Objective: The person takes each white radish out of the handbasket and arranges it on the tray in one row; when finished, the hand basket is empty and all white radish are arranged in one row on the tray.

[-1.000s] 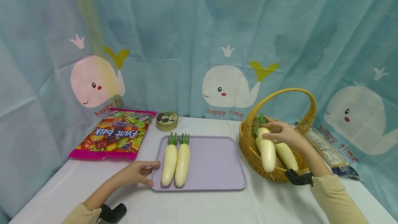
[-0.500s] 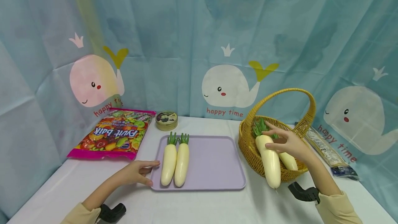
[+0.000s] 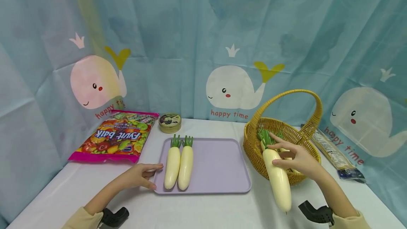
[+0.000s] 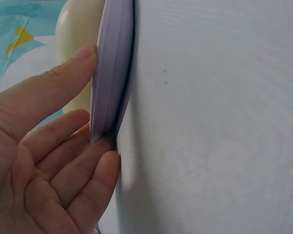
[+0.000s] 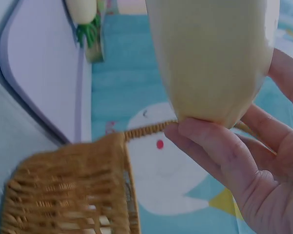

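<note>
My right hand [image 3: 297, 158] pinches a white radish [image 3: 277, 179] near its leafy top, and the radish slants down over the front rim of the wicker basket [image 3: 254, 151]. Seen from the right wrist, the fingers [image 5: 219, 146] grip the end of the radish [image 5: 210, 63]. Behind that hand, more radish shows inside the basket, partly hidden. My left hand [image 3: 138, 177] touches the left edge of the lilac tray [image 3: 219, 167]; in the left wrist view its thumb [image 4: 63, 80] lies against the tray rim [image 4: 112, 63]. Two radishes [image 3: 172, 167] [image 3: 186, 168] lie side by side at the tray's left.
A colourful candy bag [image 3: 117, 137] lies at the back left, with a round tin [image 3: 170, 123] beside it. Right of the basket lies a flat packet [image 3: 337, 156]. The basket's tall handle [image 3: 297, 91] arches up beyond the right hand. A whale-print curtain [image 3: 190, 45] hangs behind.
My right hand has moved the radish forward out of the basket, towards the near side, so its lower end now hangs past the rim. The left hand has stayed at the tray edge.
</note>
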`<state>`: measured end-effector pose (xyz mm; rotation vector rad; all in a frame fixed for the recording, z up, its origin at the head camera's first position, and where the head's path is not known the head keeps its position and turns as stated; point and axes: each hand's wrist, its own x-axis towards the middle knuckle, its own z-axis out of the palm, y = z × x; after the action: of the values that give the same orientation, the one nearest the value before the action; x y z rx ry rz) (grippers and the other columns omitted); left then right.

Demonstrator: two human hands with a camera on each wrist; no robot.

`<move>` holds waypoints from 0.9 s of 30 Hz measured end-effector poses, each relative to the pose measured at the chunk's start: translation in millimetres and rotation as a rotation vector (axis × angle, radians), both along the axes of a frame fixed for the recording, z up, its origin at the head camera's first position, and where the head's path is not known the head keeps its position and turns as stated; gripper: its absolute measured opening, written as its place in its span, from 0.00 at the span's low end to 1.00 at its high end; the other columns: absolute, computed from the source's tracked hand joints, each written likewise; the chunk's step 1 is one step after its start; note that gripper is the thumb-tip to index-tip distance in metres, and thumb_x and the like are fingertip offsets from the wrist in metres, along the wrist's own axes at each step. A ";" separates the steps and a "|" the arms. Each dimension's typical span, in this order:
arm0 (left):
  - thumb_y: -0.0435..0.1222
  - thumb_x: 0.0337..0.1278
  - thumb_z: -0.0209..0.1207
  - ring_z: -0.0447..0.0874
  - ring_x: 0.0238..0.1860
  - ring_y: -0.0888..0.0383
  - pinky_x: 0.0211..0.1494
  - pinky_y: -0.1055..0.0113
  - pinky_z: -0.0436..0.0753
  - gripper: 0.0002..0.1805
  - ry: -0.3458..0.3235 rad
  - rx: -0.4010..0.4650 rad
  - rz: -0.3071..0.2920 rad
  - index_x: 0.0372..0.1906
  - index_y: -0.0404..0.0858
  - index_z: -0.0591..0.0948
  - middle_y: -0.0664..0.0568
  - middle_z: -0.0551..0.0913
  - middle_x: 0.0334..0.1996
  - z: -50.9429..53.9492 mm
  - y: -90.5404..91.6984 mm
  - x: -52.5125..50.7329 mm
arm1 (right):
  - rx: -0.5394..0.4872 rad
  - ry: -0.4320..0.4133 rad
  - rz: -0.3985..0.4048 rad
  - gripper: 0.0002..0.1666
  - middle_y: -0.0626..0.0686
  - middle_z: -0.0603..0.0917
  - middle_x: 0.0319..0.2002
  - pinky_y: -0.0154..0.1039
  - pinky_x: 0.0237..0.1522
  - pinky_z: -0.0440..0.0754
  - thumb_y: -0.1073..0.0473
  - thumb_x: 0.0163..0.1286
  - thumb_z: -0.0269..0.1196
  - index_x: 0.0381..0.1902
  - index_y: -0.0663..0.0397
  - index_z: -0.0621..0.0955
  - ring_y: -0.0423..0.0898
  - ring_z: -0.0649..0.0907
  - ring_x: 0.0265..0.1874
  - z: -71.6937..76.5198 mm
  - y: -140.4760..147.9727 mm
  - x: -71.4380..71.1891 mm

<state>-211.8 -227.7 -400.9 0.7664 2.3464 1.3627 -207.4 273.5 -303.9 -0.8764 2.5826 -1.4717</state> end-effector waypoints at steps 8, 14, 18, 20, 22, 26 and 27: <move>0.38 0.40 0.67 0.65 0.54 0.34 0.51 0.57 0.74 0.40 0.011 -0.026 0.003 0.58 0.21 0.65 0.28 0.63 0.57 0.2 0.5 1.1 | -0.024 -0.004 0.132 0.21 0.64 0.50 0.67 0.43 0.35 0.82 0.68 0.58 0.62 0.51 0.65 0.75 0.56 0.78 0.45 -5.8 -21.4 -3.0; 0.37 0.38 0.68 0.64 0.55 0.34 0.52 0.59 0.74 0.41 0.007 -0.017 0.018 0.58 0.21 0.65 0.28 0.63 0.57 2.5 -0.1 -1.6 | -0.019 -0.055 0.110 0.23 0.60 0.51 0.67 0.43 0.37 0.81 0.64 0.58 0.63 0.52 0.64 0.75 0.59 0.77 0.46 -9.8 -31.5 -7.8; 0.37 0.37 0.68 0.64 0.55 0.34 0.52 0.59 0.74 0.41 0.000 -0.028 0.042 0.58 0.22 0.65 0.28 0.63 0.57 5.4 0.3 -2.4 | -0.014 -0.076 0.111 0.23 0.55 0.53 0.67 0.42 0.37 0.81 0.63 0.57 0.64 0.52 0.59 0.76 0.52 0.78 0.46 -10.5 -41.0 -14.0; 0.38 0.38 0.68 0.64 0.55 0.34 0.51 0.57 0.74 0.41 -0.003 -0.031 0.046 0.58 0.22 0.65 0.28 0.63 0.57 4.9 0.4 -1.6 | -0.023 -0.086 0.128 0.23 0.56 0.53 0.67 0.42 0.38 0.80 0.63 0.57 0.64 0.52 0.60 0.76 0.52 0.78 0.47 -11.2 -46.5 -16.2; 0.38 0.38 0.68 0.65 0.54 0.34 0.51 0.56 0.74 0.41 -0.005 -0.029 0.044 0.58 0.22 0.65 0.28 0.63 0.57 3.5 0.5 -0.4 | -0.044 -0.106 0.151 0.23 0.58 0.51 0.68 0.41 0.41 0.80 0.64 0.58 0.64 0.52 0.62 0.76 0.53 0.77 0.47 -13.9 -51.1 -18.2; 0.37 0.38 0.68 0.65 0.54 0.33 0.51 0.55 0.74 0.41 -0.022 -0.013 0.030 0.58 0.21 0.65 0.27 0.62 0.57 1.6 1.6 0.6 | -0.079 -0.152 0.165 0.22 0.58 0.50 0.68 0.39 0.45 0.78 0.64 0.57 0.64 0.51 0.64 0.76 0.54 0.74 0.51 -20.8 -58.9 -22.0; 0.37 0.38 0.68 0.64 0.54 0.33 0.51 0.55 0.74 0.41 -0.022 -0.012 0.028 0.58 0.21 0.65 0.27 0.62 0.57 1.5 2.0 0.4 | -0.083 -0.161 0.161 0.23 0.57 0.51 0.68 0.38 0.46 0.77 0.63 0.57 0.64 0.50 0.64 0.76 0.54 0.73 0.53 -22.4 -60.5 -23.3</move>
<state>-211.4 -225.7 -399.4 0.7147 2.3543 1.3606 -230.7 213.0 -326.3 -0.9101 2.2953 -1.5442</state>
